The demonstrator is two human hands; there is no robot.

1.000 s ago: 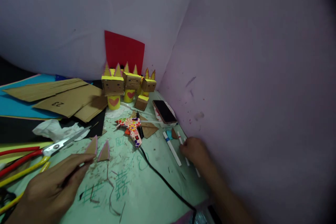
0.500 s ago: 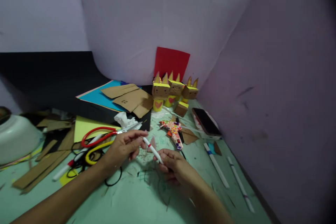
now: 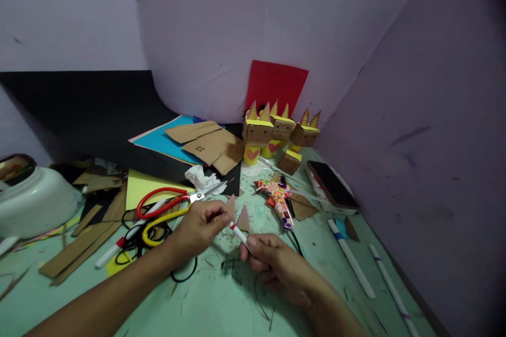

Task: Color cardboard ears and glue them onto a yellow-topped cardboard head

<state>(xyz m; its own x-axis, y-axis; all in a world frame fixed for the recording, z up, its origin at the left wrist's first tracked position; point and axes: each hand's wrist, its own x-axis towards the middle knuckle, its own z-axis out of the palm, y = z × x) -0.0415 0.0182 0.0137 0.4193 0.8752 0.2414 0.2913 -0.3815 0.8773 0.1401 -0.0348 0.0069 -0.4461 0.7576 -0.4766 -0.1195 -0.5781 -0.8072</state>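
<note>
Between my two hands is a white marker [image 3: 240,234] with a red band, slanting down to the right. My right hand [image 3: 271,263] is closed around its lower end. The fingertips of my left hand [image 3: 203,227] are closed on the upper end, which they partly cover. Just beyond the marker lie two small cardboard triangles [image 3: 243,219] with pink edges. A pair of scissors [image 3: 197,196] with red and yellow handles lies beside my left hand, its blades pointing away. Behind my right hand rests a flower-patterned glue gun [image 3: 279,201] with a black cord.
Yellow-bodied cardboard figures [image 3: 259,134] with horns stand at the back before a red sheet [image 3: 276,87]. A phone [image 3: 332,183] and more white markers [image 3: 351,260] lie right. Cardboard strips [image 3: 81,250], a black cord tangle and a white bowl-like container [image 3: 39,200] are left.
The fingers of my left hand have closed on the marker's upper end. The whole scene has shifted right in view as the camera turned left.
</note>
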